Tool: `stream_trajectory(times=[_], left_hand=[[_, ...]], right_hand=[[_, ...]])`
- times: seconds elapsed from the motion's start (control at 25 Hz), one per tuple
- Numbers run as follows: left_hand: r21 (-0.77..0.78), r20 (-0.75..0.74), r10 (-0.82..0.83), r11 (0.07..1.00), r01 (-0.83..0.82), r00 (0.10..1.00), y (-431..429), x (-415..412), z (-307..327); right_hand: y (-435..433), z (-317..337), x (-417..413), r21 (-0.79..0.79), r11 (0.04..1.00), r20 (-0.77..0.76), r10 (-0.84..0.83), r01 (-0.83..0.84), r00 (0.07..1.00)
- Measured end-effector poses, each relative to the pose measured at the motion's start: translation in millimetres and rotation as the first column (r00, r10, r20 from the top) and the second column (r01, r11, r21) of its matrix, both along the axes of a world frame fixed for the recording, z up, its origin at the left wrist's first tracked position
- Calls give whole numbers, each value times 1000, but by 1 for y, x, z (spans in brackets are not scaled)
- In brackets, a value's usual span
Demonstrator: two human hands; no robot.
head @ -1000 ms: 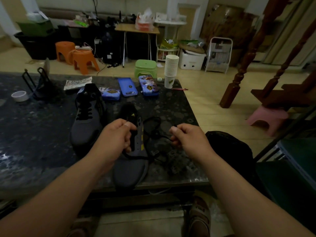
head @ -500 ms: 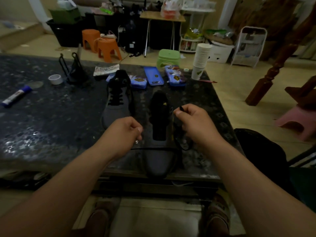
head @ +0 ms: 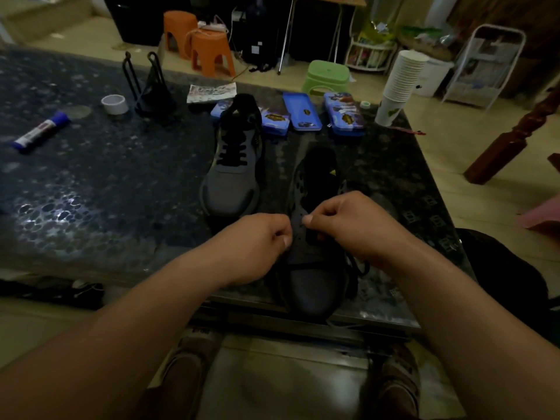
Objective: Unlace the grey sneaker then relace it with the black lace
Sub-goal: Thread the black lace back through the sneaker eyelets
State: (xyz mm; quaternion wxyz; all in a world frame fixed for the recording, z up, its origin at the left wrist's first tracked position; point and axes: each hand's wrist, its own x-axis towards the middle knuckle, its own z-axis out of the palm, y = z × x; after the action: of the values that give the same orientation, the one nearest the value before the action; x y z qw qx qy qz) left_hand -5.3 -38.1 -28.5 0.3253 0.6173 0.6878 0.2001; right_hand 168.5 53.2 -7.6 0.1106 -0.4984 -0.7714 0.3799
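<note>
At the near edge of the dark stone table [head: 91, 177], the grey sneaker [head: 315, 289] is laid with its toe towards the person, beside a second, laced sneaker [head: 233, 177]. The black lace [head: 359, 268] is passed across the lowest eyelets and is bunched loosely at the shoe's right side. Both hands are held close together over the lower eyelets. The left hand [head: 257, 247] is curled, with lace pinched between thumb and forefinger. The right hand [head: 348, 225] is curled likewise, and the lace is pinched at its fingertips.
</note>
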Motion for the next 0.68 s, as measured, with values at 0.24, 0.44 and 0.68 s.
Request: stream_trajectory(times=[0.24, 0.44, 0.68], left_hand=[[-12, -8, -98, 995, 98, 995, -1, 3, 0], [-35, 18, -50, 998, 51, 999, 3, 5, 2], [-77, 190, 65, 996, -51, 980, 4, 5, -3]], right_hand=[[-1, 4, 2, -74, 997, -12, 9, -10, 1000], [-2, 3, 7, -127, 991, -45, 38, -44, 998], [0, -1, 8, -149, 988, -70, 33, -43, 997]])
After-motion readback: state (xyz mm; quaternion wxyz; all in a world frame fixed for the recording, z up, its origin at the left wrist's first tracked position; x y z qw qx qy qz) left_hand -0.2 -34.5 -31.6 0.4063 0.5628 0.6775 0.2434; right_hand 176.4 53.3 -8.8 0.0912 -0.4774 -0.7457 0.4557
